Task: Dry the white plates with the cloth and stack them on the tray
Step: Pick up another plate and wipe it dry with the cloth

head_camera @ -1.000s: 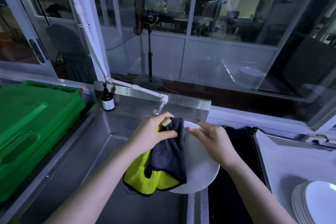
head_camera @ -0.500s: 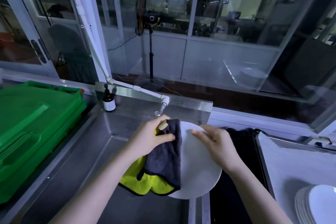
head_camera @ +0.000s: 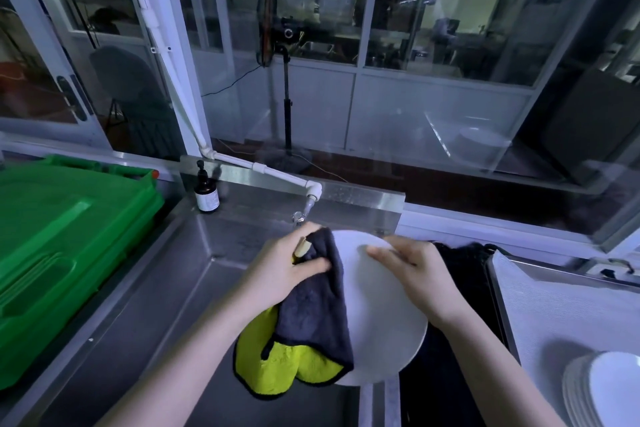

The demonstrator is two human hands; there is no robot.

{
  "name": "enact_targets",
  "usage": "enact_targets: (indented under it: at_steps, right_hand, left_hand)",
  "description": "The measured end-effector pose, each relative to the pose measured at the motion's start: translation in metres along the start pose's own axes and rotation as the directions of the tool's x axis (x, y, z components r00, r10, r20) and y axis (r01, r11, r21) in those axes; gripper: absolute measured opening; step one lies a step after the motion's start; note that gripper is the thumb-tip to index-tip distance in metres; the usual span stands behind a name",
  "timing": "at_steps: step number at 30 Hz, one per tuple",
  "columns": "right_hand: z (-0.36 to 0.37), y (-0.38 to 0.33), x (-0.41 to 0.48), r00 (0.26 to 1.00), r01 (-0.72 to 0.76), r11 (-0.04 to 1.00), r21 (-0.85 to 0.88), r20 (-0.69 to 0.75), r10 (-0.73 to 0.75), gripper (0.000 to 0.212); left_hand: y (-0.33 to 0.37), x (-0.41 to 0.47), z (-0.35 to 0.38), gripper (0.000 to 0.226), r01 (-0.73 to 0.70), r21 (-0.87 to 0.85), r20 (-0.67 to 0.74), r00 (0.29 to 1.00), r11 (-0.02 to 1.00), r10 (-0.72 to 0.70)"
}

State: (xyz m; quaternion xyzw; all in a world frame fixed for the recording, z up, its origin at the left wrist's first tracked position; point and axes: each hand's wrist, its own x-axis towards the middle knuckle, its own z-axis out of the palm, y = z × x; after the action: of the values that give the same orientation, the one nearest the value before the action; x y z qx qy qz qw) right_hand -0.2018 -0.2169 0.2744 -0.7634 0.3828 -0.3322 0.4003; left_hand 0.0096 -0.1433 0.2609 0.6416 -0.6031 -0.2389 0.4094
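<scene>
"White round plate [head_camera: 381, 305], where is it?"
"Above the steel sink [head_camera: 156, 305]. The right hand [head_camera: 419, 274] is pinching its far rim, and the left hand [head_camera: 284, 270] is gripping the grey-and-yellow microfibre cloth [head_camera: 311, 315] against its left side."
"Anything changed in the last second?"
"Barely; the cloth has slipped slightly lower. Drying seems unfinished, so it isn't due on the stack of white plates [head_camera: 602, 392] on the lined tray [head_camera: 571, 305] yet."

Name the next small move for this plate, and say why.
Probably wipe the cloth rightward across the plate. The left hand grips the cloth over only the plate's left edge, the right hand steadies the right rim, and most of the face lies bare, so stacking looks premature.
</scene>
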Motion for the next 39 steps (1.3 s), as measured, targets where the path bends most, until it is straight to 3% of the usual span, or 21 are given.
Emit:
enact_targets:
  at_steps: [2,4,6,9,11,13,15,18,20,22,24,26,28,31,34,36,39]
  right_hand:
    - [0.004,0.005,-0.001,0.967,-0.118,0.958,0.263,-0.188,0.171,0.028]
    - [0.022,0.01,-0.006,0.849,-0.154,0.798,0.583,-0.335,0.409,0.025]
    - [0.04,0.016,-0.012,0.774,-0.128,0.71,0.693,-0.378,0.509,0.023]
    - [0.036,0.022,-0.018,0.902,-0.164,0.822,0.545,-0.254,0.349,0.01]
    - [0.017,0.022,-0.012,0.966,-0.179,0.877,0.445,-0.09,0.243,0.017]
    - [0.003,0.016,-0.001,0.985,-0.169,0.934,0.316,0.027,0.169,0.026]
    - [0.0,0.007,0.01,0.995,-0.081,0.982,0.171,0.072,0.07,0.017]
    - [0.004,0.004,0.018,0.996,0.026,1.0,-0.007,0.089,-0.025,0.009]
    - [0.006,0.008,0.016,0.998,0.005,1.0,0.012,0.058,-0.005,0.012]
    - [0.01,0.015,0.01,0.997,-0.051,0.99,0.132,-0.047,0.057,0.013]
    - [0.017,0.02,0.0,0.959,-0.119,0.931,0.345,-0.205,0.198,0.013]
    - [0.023,0.022,-0.006,0.901,-0.169,0.873,0.457,-0.288,0.325,0.016]
    - [0.021,0.022,-0.006,0.907,-0.191,0.886,0.422,-0.269,0.324,0.017]
    - [0.01,0.015,0.001,0.98,-0.11,0.97,0.214,-0.138,0.142,0.019]
    - [0.006,0.008,0.007,1.0,-0.016,1.0,0.009,-0.022,0.016,0.024]
    - [0.003,0.006,0.008,0.998,-0.027,0.998,0.055,-0.05,0.03,0.018]
    - [0.011,0.012,0.002,0.949,-0.125,0.925,0.359,-0.23,0.218,0.013]
  left_hand:
    - [-0.006,-0.003,0.008,0.03,0.086,-0.232,-0.187,0.974,0.969,-0.131]
    - [-0.013,-0.009,0.023,0.022,0.134,-0.486,-0.305,0.9,0.864,-0.311]
    - [-0.023,-0.011,0.036,0.017,0.136,-0.601,-0.345,0.845,0.788,-0.409]
    - [-0.035,-0.009,0.027,0.021,0.143,-0.629,-0.34,0.834,0.764,-0.436]
    - [-0.037,-0.005,0.012,0.03,0.133,-0.574,-0.318,0.873,0.808,-0.37]
    - [-0.03,-0.001,-0.001,0.039,0.112,-0.444,-0.249,0.937,0.889,-0.243]
    - [-0.019,0.003,-0.009,0.048,0.064,-0.264,-0.139,0.985,0.962,-0.103]
    - [-0.011,0.006,-0.012,0.056,-0.046,-0.11,0.005,0.999,0.993,0.046]
    - [-0.012,0.004,-0.008,0.055,-0.064,-0.08,-0.003,0.998,0.995,0.064]
    - [-0.016,-0.002,-0.003,0.051,-0.062,-0.113,-0.106,0.993,0.992,0.05]
    - [-0.023,-0.008,0.003,0.05,-0.052,-0.203,-0.227,0.974,0.978,0.005]
    - [-0.026,-0.011,0.005,0.053,-0.029,-0.254,-0.262,0.964,0.967,-0.04]
    - [-0.026,-0.009,0.003,0.055,-0.008,-0.263,-0.213,0.976,0.965,-0.05]
    - [-0.018,-0.003,-0.001,0.06,-0.033,-0.231,-0.091,0.996,0.972,0.012]
    - [-0.019,0.003,-0.002,0.061,-0.047,-0.142,-0.021,0.999,0.989,0.045]
    - [-0.018,0.0,0.001,0.058,-0.033,-0.178,-0.077,0.997,0.983,0.02]
    - [-0.021,-0.008,0.008,0.051,-0.007,-0.345,-0.252,0.964,0.939,-0.085]
